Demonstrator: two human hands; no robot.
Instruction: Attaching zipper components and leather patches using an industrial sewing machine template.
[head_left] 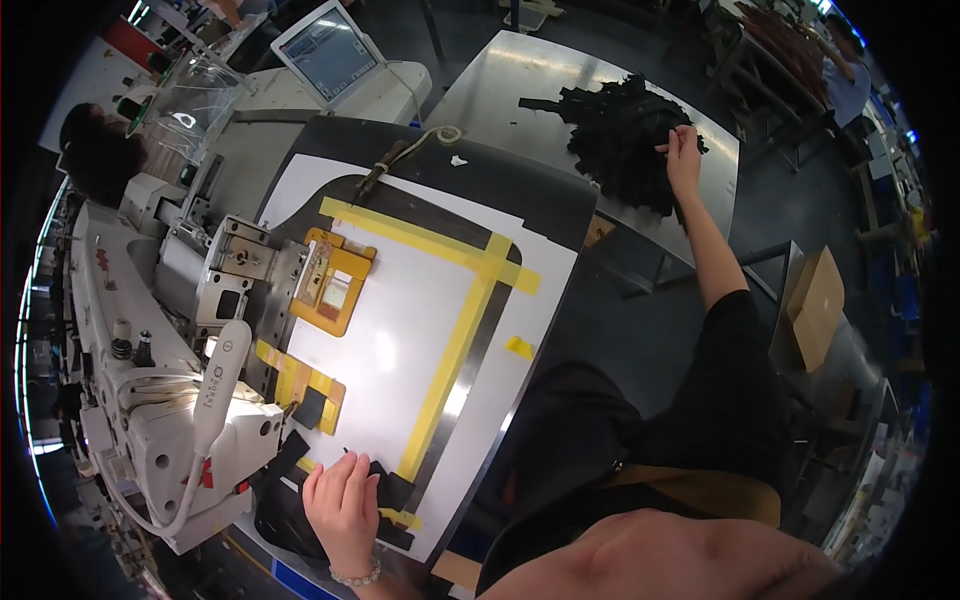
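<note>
My right hand reaches far over a heap of black fabric pieces on a metal table, its thumb and fingers pinched at the heap's right side. Near the front of the sewing machine's work plate, my left hand has its fingers drawn together on a small black fabric piece, partly hidden by the hand. More black pieces lie to its left. A yellow clamp frame stands over the white plate, and a taped yellow holder with a dark square sits nearer.
The white sewing machine head fills the left, with a wand-shaped lamp on a bent neck. Yellow tape borders the plate. A control screen stands at the back. An open cardboard box is at the right. Other people work farther off.
</note>
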